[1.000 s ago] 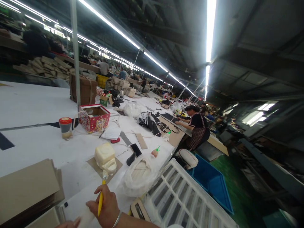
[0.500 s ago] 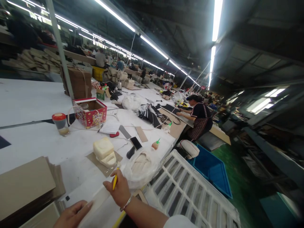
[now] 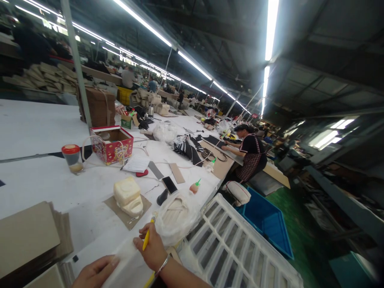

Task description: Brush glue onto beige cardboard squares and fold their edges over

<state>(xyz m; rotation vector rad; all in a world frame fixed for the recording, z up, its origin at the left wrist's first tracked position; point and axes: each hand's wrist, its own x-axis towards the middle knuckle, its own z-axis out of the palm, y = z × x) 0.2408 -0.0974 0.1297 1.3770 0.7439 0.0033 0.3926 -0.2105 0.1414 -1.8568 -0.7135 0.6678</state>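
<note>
Your right hand [image 3: 153, 249] was closed around a yellow-handled tool [image 3: 146, 240]. The fingers were curled over the shaft and the thumb lay along it. The tool's tip pointed up and away from you, toward the clear bag [image 3: 177, 216] just beyond your knuckles. Your wrist was bent slightly inward, with a silver bangle [image 3: 163, 264] on it, and your forearm came in from the lower right corner.

Your left hand [image 3: 95, 273] lay open and flat, palm down, with its fingertips pressing on the near-left part of a white sheet [image 3: 129, 267]. That sheet rested at the near edge of the long white table [image 3: 39, 180], between your two hands and partly under the right one.

A stack of pale blocks [image 3: 127, 195] sat on a brown card [image 3: 115, 207] just beyond the sheet. A pile of cardboard [image 3: 27, 234] lay to your left, and a white plastic crate [image 3: 237, 252] stood off the table's edge to your right. Farther along the table a dark phone [image 3: 169, 185] lay flat, and a co-worker [image 3: 250, 154] sat with both arms reaching over the surface.
</note>
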